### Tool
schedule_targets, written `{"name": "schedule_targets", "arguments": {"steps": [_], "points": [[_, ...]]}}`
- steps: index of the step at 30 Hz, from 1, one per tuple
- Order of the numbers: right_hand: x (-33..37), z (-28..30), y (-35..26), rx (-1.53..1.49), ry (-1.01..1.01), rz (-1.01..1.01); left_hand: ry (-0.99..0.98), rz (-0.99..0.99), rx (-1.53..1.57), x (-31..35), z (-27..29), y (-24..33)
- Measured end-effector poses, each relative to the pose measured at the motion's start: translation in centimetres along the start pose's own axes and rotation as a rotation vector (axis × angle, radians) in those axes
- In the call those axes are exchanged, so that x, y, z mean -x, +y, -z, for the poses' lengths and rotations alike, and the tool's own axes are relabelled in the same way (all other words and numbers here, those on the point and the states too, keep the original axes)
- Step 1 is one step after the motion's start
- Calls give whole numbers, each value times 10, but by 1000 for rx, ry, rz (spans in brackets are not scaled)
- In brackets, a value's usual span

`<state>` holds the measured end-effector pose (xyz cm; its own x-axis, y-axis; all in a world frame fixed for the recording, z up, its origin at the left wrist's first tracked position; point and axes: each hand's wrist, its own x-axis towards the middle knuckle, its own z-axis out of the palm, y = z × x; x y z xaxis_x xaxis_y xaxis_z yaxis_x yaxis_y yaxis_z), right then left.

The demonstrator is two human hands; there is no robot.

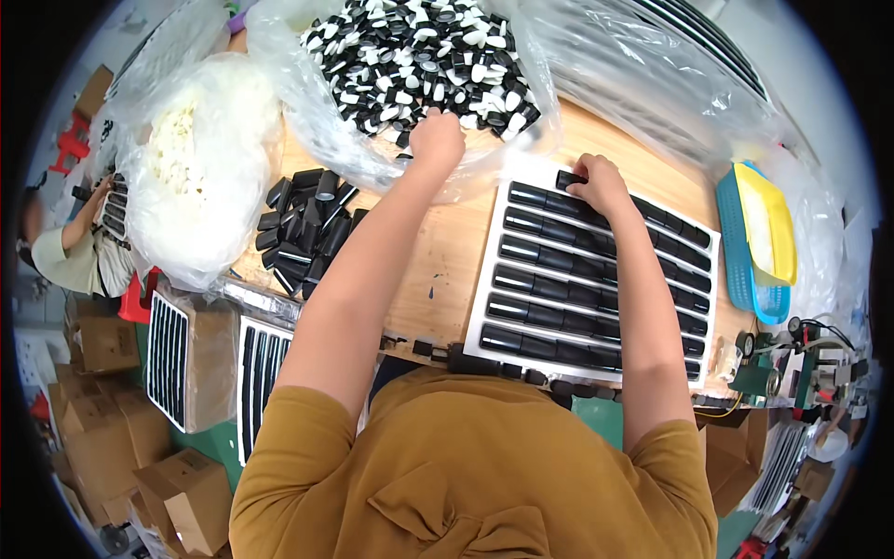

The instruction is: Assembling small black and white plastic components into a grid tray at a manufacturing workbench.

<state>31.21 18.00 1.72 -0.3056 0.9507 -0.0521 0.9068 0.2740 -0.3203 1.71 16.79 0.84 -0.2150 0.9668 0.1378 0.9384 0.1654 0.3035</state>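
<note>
My left hand (438, 142) is at the near edge of a heap of small black and white caps (419, 70) in a clear plastic bag. Its fingers are curled closed, and whatever they grip is hidden. My right hand (601, 184) pinches a short glossy black tube (569, 180) at the far edge of a white tray (473, 326). Rows of black tubes (549, 252) fill that tray, lying end to end, and my right forearm covers part of them. A loose pile of black tubes (303, 224) lies on the wooden table, left of my left forearm.
At the left stands a plastic bag of cream-coloured pieces (191, 177). A blue basket (740, 247) with a yellow tray (773, 224) is at the right, beyond small machine fittings (792, 359). Filled trays (168, 359) and cardboard boxes (98, 410) stand lower left. Another person's arm (79, 224) shows far left.
</note>
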Motion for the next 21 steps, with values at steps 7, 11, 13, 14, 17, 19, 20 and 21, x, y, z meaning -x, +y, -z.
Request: {"name": "schedule_targets", "arguments": {"steps": [7,11,13,14,17,19,20,21], "points": [[2,-1,-6,20,129,135,213,-185,529,37,7,-23],[28,14,-13,-176,311,176,122,-126,880,132,40,-30],[53,25,-48,-453,203,43,71,-80,908,178,31,-40],[63,21,-62,-591,146,98,58,-45,941,199,12,-49],[98,16,-118,-549,64,215,58,-113,845,215,1,-61],[105,-1,-133,-673,-62,218,69,-211,710,218,2,-63],[109,-9,-139,-662,-24,294,94,-240,721,217,1,-63],[112,-17,-144,-650,14,371,119,-270,731,216,0,-62]]}}
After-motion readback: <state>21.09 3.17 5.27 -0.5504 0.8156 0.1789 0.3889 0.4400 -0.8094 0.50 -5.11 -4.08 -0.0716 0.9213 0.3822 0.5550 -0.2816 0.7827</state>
